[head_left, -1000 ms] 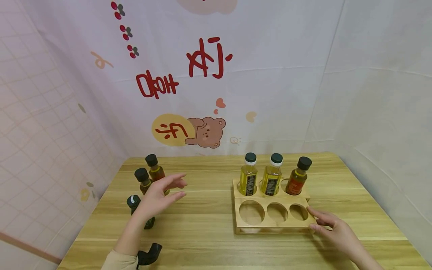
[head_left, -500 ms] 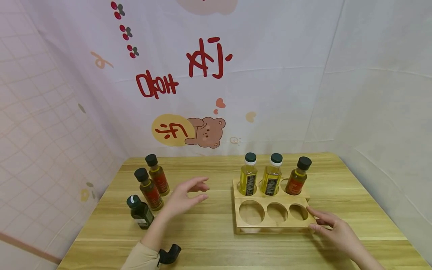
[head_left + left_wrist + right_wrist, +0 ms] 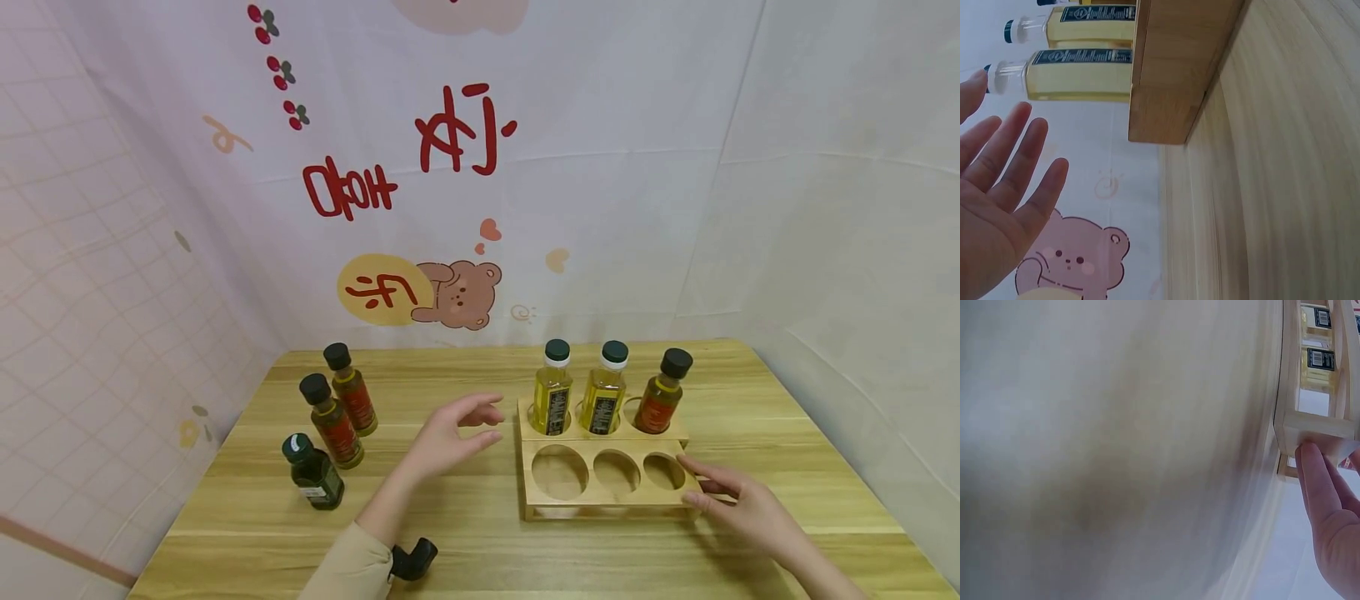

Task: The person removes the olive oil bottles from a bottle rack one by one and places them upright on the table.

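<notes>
My left hand (image 3: 453,437) hovers over the table, left of a two-tier wooden bottle rack (image 3: 615,496), fingers spread and loosely bent, holding nothing. In the left wrist view, that hand (image 3: 997,187) is apart from the rack (image 3: 1175,75). At the rack's right end, my right hand (image 3: 742,504) holds the front corner with thumb and fingers; in the right wrist view its fingers (image 3: 1319,487) touch the end board. The raised back row carries two yellow oil bottles (image 3: 552,400) with green caps and one red-labelled bottle (image 3: 657,404) with a black cap. Three round holes in the front row stand vacant.
Upright at the table's left are two red-labelled bottles (image 3: 337,433) with black caps and a short dark green bottle (image 3: 315,479). A printed cloth (image 3: 600,208) hangs behind the table (image 3: 450,542). A black piece (image 3: 415,558) sits at my left wrist.
My left hand has moved right, away from the bottles at the left and towards the rack. My right hand stays at the rack's end, its fingers shifting slightly. The rack has not moved.
</notes>
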A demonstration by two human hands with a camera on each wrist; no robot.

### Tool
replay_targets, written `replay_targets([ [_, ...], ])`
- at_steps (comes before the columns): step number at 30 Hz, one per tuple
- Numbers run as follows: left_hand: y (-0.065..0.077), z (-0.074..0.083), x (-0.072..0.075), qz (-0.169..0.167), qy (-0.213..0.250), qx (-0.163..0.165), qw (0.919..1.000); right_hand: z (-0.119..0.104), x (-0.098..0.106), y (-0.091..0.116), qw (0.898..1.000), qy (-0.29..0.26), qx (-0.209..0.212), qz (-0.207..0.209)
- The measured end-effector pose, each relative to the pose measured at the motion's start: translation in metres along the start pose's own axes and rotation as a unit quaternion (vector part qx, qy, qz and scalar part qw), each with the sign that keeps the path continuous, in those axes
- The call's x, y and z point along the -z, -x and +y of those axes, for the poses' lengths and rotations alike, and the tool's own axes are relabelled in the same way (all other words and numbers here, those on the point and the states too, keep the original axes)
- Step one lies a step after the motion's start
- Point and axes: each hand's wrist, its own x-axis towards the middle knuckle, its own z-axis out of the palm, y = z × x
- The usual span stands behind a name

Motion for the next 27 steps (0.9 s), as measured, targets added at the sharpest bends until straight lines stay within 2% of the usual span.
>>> replay_targets([
  [4, -0.011, 0.002, -0.010, 0.009, 0.014, -0.004, 0.9998, 0.003, 0.002, -0.003, 1.000, -0.005, 0.007, -0.009],
  [12, -0.036, 0.012, -0.024, 0.046, 0.038, 0.018, 0.9981, 0.002, 0.004, -0.007, 0.999, -0.019, 0.003, -0.029],
  [20, -0.065, 0.020, -0.024, 0.038, 0.046, 0.037, 0.9975, 0.002, 0.003, -0.007, 0.999, -0.023, 0.004, -0.030],
  [27, -0.086, 0.024, -0.023, 0.032, 0.057, 0.035, 0.9973, 0.003, 0.003, -0.008, 0.999, -0.017, 0.006, -0.031],
])
